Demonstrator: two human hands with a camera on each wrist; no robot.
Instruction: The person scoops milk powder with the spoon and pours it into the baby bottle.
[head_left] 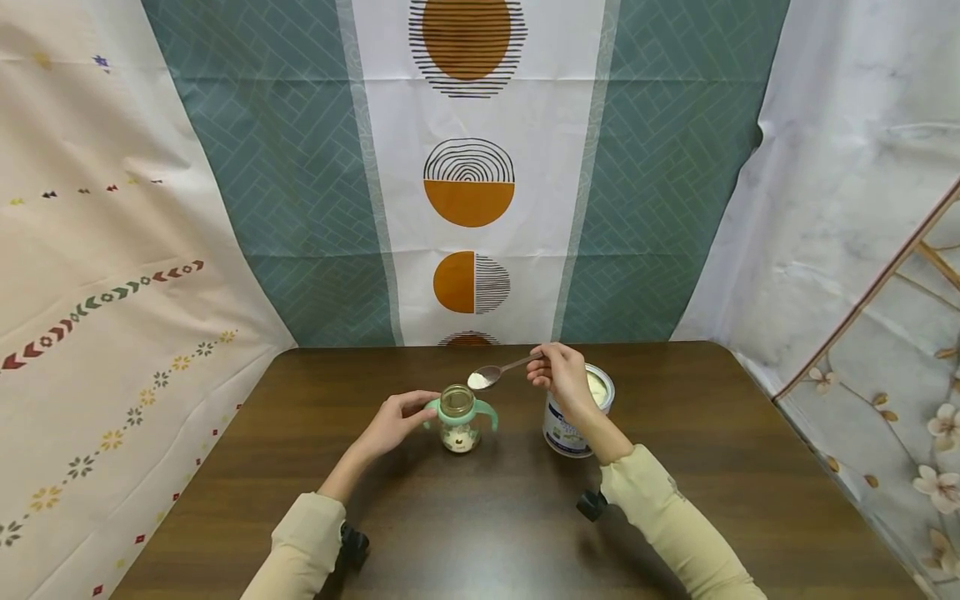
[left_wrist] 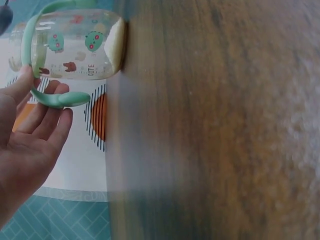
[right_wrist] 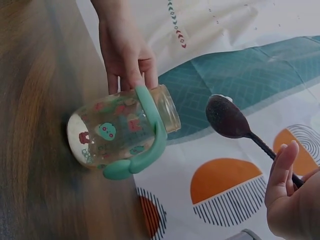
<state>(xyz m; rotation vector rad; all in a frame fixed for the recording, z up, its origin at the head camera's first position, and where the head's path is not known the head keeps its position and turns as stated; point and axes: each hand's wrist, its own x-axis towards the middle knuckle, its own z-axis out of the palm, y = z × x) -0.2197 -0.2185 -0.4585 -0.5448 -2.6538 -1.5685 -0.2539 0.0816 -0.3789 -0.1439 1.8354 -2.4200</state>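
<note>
One brown table (head_left: 480,517), bearing everything. Next largest: an open can (head_left: 561,429), to the right of the bottle (head_left: 459,423) and well apart from it. Bottle upright, uncapped, pale powder (left_wrist: 116,45) lying at its base. Left hand (head_left: 396,421) at the bottle's left, pinching its green handle (left_wrist: 62,100). Right hand (head_left: 561,379) to the bottle's right, raised, gripping the spoon (right_wrist: 235,122); loaded bowl near the bottle's mouth, not touching. Step in hand, as I judge: spooning powder into the bottle, this load not yet tipped. Next move likely calls for centring the bowl over the narrow mouth, kept level, bottle steadied, before tilting.
</note>
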